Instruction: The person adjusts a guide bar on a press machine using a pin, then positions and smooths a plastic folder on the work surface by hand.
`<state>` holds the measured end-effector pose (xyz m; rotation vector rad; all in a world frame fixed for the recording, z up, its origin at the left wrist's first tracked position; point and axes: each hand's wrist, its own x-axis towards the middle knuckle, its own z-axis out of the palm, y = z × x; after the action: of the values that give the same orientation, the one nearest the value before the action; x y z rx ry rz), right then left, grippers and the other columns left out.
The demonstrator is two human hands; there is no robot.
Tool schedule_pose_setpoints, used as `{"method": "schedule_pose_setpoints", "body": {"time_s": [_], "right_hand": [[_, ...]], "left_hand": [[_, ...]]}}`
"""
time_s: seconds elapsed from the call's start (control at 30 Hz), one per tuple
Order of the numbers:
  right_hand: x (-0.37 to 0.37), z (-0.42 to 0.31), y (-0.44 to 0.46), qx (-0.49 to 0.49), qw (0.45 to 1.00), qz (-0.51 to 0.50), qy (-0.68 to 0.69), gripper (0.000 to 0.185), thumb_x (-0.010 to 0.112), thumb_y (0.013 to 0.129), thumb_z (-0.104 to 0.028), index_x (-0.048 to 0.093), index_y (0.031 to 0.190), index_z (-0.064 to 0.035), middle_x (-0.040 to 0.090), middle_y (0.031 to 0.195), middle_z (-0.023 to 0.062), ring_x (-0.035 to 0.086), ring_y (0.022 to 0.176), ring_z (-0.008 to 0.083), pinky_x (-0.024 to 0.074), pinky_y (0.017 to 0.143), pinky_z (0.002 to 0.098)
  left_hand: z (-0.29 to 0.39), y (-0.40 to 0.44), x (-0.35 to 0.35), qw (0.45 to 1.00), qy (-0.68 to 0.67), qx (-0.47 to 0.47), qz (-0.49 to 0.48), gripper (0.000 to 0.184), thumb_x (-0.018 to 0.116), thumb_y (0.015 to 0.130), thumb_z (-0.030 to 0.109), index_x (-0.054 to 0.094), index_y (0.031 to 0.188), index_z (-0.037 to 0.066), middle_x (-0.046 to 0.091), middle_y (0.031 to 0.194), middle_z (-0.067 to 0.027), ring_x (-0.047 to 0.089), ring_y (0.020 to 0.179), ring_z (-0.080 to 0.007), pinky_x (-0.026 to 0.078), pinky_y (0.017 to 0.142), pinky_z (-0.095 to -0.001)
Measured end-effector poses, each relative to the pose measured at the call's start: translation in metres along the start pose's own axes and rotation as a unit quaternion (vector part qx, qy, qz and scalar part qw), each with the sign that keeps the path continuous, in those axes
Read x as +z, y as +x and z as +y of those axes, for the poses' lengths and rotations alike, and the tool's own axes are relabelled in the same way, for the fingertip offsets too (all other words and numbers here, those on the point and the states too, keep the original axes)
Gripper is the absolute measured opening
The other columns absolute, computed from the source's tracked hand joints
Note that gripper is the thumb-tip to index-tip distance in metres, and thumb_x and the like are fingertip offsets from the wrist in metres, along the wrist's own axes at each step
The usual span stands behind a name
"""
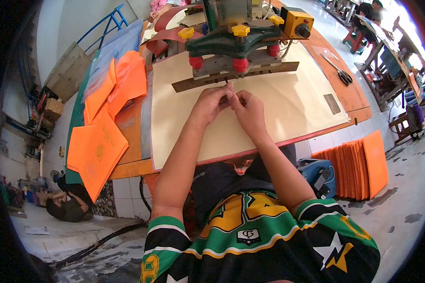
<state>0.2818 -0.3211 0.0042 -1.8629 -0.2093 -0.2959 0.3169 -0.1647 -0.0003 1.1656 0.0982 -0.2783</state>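
Observation:
Both my hands meet over the cream sheet (184, 137), just in front of the machine's long metal strip (236, 76). My left hand (213, 103) has its fingers pinched together, with a small dark tip showing above them. My right hand (246, 109) is also closed, its thumb and fingertips touching the left ones. What they hold is too small to make out. Above the strip stands the green press head (231, 41) with yellow knobs and red feet.
Orange printed pieces (99, 146) lie at the left, scissors (344, 76) and a small metal plate (332, 104) at the right. A yellow control box (297, 23) adjoins the press. An orange stack (352, 167) stands on the floor. Other people sit at left, top and upper right.

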Motion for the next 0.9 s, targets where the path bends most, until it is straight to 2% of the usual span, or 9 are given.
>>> {"method": "schedule_pose_setpoints", "body": {"time_s": [0.1,0.17,0.2,0.27,0.3,0.4,0.47,0.7,0.9], "right_hand": [[0.001,0.004,0.006,0.049,0.994,-0.049,0.083,0.034,0.066,0.102,-0.031,0.071,0.096,0.0014,0.07,0.077,0.0133,0.063,0.058,0.0238,0.0497,0.056,0.0381],[-0.003,0.002,0.01,0.206,0.909,-0.147,0.332,0.04,0.058,0.107,-0.04,0.068,0.102,-0.0014,0.063,0.073,0.0044,0.051,0.054,0.0106,0.039,0.048,0.0264],[-0.004,0.006,0.013,0.206,0.909,-0.147,0.332,0.04,0.058,0.107,-0.04,0.068,0.102,-0.0014,0.063,0.073,0.0044,0.051,0.054,0.0106,0.039,0.048,0.0264],[-0.003,0.016,0.016,0.312,0.792,-0.224,0.475,0.046,0.051,0.108,-0.048,0.06,0.108,-0.0025,0.059,0.074,0.0042,0.05,0.052,0.0095,0.0369,0.044,0.0255],[-0.004,0.008,0.014,0.312,0.791,-0.225,0.475,0.046,0.051,0.108,-0.048,0.06,0.108,-0.0025,0.059,0.074,0.0042,0.05,0.052,0.0095,0.0369,0.044,0.0255],[-0.013,-0.017,0.004,0.323,0.857,-0.159,0.369,0.056,0.045,0.109,-0.053,0.054,0.109,0.0023,0.058,0.072,0.005,0.053,0.05,0.0132,0.0382,0.041,0.0254],[-0.015,-0.017,0.004,0.216,0.965,-0.065,0.137,0.061,0.042,0.107,-0.062,0.044,0.113,-0.0012,0.057,0.073,0.0071,0.053,0.05,0.0108,0.039,0.04,0.0249],[-0.013,-0.008,0.001,0.16,0.967,-0.058,0.191,0.058,0.038,0.109,-0.059,0.042,0.112,-0.0009,0.056,0.073,0.007,0.053,0.048,0.0119,0.0395,0.041,0.0249],[-0.013,-0.004,-0.007,0.126,0.973,-0.047,0.189,0.045,0.039,0.112,-0.048,0.044,0.108,-0.0037,0.055,0.072,0.0055,0.05,0.047,0.0109,0.0389,0.041,0.0251]], "left_hand": [[0.003,-0.001,-0.003,0.999,-0.013,-0.023,-0.041,0.034,0.069,0.101,0.037,0.07,0.103,0.003,0.071,0.099,-0.0053,0.068,0.091,-0.0171,0.057,0.087,-0.0338],[0.002,0.0,-0.005,0.997,-0.054,-0.021,-0.056,0.039,0.064,0.103,0.04,0.069,0.109,0.002,0.072,0.103,-0.0065,0.069,0.093,-0.0186,0.058,0.086,-0.0352],[0.002,0.001,-0.011,0.997,-0.054,-0.022,-0.056,0.039,0.064,0.103,0.04,0.069,0.109,0.002,0.072,0.103,-0.0065,0.069,0.093,-0.0186,0.058,0.086,-0.0352],[0.003,0.005,-0.025,0.983,-0.056,-0.062,-0.166,0.046,0.065,0.102,0.044,0.068,0.115,0.0,0.072,0.109,-0.0102,0.068,0.096,-0.0192,0.056,0.091,-0.0327],[0.003,0.003,-0.021,0.983,-0.056,-0.062,-0.165,0.046,0.065,0.102,0.044,0.068,0.115,0.0,0.072,0.109,-0.0102,0.068,0.096,-0.0192,0.056,0.091,-0.0327],[0.002,-0.006,-0.006,0.994,-0.085,-0.027,-0.064,0.056,0.061,0.102,0.052,0.067,0.117,-0.002,0.071,0.115,-0.0141,0.069,0.105,-0.0221,0.055,0.097,-0.0339],[0.005,-0.005,-0.005,0.995,-0.06,-0.03,-0.074,0.065,0.059,0.1,0.059,0.064,0.12,-0.004,0.07,0.117,-0.0171,0.069,0.113,-0.0255,0.055,0.102,-0.0362],[0.006,-0.005,-0.006,0.995,-0.054,-0.036,-0.076,0.071,0.059,0.099,0.061,0.061,0.123,-0.006,0.069,0.116,-0.0189,0.069,0.114,-0.0281,0.055,0.102,-0.0392],[0.005,-0.005,-0.003,0.997,-0.026,-0.028,-0.068,0.07,0.058,0.099,0.061,0.063,0.12,-0.006,0.071,0.107,-0.0167,0.071,0.108,-0.0259,0.057,0.098,-0.0374]]}}
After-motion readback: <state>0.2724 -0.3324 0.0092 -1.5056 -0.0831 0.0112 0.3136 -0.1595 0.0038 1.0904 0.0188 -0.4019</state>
